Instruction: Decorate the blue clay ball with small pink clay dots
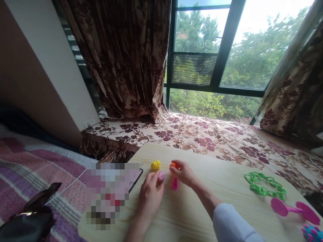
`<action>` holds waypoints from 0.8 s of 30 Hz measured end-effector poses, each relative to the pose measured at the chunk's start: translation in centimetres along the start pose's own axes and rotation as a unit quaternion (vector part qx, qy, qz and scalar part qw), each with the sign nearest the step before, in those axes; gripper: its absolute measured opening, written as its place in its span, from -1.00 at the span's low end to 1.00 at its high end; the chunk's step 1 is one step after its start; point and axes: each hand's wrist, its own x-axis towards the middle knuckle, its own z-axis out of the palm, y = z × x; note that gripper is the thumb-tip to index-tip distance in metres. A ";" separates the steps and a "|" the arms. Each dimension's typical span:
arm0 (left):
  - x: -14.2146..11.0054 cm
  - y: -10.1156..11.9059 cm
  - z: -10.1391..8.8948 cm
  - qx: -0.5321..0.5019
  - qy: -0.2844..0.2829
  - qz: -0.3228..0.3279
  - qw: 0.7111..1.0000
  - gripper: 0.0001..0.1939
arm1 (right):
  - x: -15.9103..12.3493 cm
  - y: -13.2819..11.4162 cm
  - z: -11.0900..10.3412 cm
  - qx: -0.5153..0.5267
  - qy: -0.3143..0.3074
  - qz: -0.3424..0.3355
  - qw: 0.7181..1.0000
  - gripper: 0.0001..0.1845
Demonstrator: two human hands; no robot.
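My left hand (151,191) rests over the pale wooden table, its fingers closed round a small pink lump (160,176) that looks like modelling clay. Just beyond it lies a crumpled yellow lump (155,164). My right hand (184,172) pinches a small orange lump (174,165) between thumb and fingers. Below that hand, a bright pink teardrop-shaped piece (175,184) is on the tabletop, between both hands.
On the table's right side are a ring of green plastic links (264,184), a pink dumbbell-shaped toy (294,210) and a blue toy with pink knobs (313,233). A dark-edged device (136,179), mostly pixelated, lies left. Beyond the table (214,208) is a floral-covered window ledge (199,136).
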 end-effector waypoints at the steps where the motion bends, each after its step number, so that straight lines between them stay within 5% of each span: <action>1: 0.0 0.0 -0.1 0.005 0.000 0.002 1.000 -0.60 | -0.4 0.3 -0.7 0.029 0.003 0.013 0.999 -0.69; 7: -0.3 3.0 -1.1 0.031 0.019 0.033 0.999 -0.70 | -5.6 1.9 -6.9 0.182 0.022 0.089 0.979 -0.53; 12: -1.5 7.5 0.1 0.024 -0.020 0.090 0.995 -0.81 | -9.9 2.9 -10.5 0.218 0.025 0.122 0.968 -0.48; 18: -3.8 11.3 2.1 -0.016 -0.095 0.146 0.985 -0.78 | -14.2 4.0 -11.8 0.025 0.095 0.041 0.994 -0.76; 24: -6.1 9.4 3.4 -0.079 -0.164 0.118 0.976 -0.76 | -20.5 3.0 -10.0 -0.208 -0.015 -0.080 0.975 -0.73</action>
